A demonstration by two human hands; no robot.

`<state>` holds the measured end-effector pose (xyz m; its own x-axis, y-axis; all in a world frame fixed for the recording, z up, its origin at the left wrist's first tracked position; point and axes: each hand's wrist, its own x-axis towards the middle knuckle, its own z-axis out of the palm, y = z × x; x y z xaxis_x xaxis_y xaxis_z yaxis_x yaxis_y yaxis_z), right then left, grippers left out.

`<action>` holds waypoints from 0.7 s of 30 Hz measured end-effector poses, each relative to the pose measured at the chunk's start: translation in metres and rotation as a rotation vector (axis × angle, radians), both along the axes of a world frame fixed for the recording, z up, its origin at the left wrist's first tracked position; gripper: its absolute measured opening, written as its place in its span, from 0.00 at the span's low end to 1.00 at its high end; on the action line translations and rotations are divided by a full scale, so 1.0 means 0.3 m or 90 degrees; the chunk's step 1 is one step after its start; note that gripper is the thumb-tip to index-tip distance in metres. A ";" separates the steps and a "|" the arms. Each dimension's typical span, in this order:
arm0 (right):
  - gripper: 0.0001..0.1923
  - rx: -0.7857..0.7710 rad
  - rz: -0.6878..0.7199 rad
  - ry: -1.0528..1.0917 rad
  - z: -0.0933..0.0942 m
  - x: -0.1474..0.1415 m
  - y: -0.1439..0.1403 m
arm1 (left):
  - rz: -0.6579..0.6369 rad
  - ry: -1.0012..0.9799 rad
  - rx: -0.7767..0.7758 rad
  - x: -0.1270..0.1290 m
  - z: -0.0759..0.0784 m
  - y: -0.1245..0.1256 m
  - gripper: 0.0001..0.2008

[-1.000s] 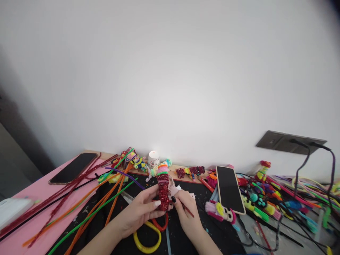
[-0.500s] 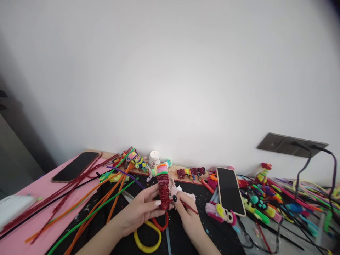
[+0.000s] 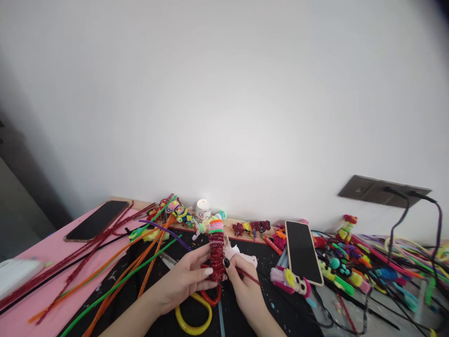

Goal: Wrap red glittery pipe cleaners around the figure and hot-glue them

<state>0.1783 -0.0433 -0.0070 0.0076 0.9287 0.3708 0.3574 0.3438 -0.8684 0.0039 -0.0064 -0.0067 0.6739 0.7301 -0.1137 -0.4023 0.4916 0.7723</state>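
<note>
A pipe-cleaner figure (image 3: 217, 250) with a dark red glittery coiled body and pink, orange and green bands near its top is held upright. Around its lower part my left hand (image 3: 187, 276) is closed, thumb across the front. My right hand (image 3: 243, 285) pinches a dark red pipe cleaner (image 3: 250, 275) at the figure's right side, and its loose end sticks out to the right. Beneath my left hand lie scissors with a yellow handle (image 3: 193, 323) and a red one (image 3: 213, 302); their blades are partly hidden.
Long loose pipe cleaners (image 3: 140, 262) cross the pink sheet (image 3: 75, 281) on the left. A dark phone (image 3: 96, 221) rests there. At right are another phone (image 3: 304, 252), a pink doll figure (image 3: 290, 281) and a pile of colourful pieces (image 3: 351, 262). A paper cup (image 3: 202, 210) stands against the wall.
My right hand has shifted slightly left and closer to the figure. The figure stands a little straighter in my left hand, and the whole view has moved slightly.
</note>
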 end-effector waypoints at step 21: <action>0.18 0.072 -0.036 -0.095 -0.008 -0.003 -0.004 | -0.022 -0.021 -0.009 0.010 0.030 -0.006 0.28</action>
<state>0.1775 -0.0444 -0.0095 -0.0048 0.8806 0.4738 0.5012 0.4121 -0.7609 0.0070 -0.0081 0.0023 0.7025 0.7045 -0.1010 -0.4103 0.5169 0.7513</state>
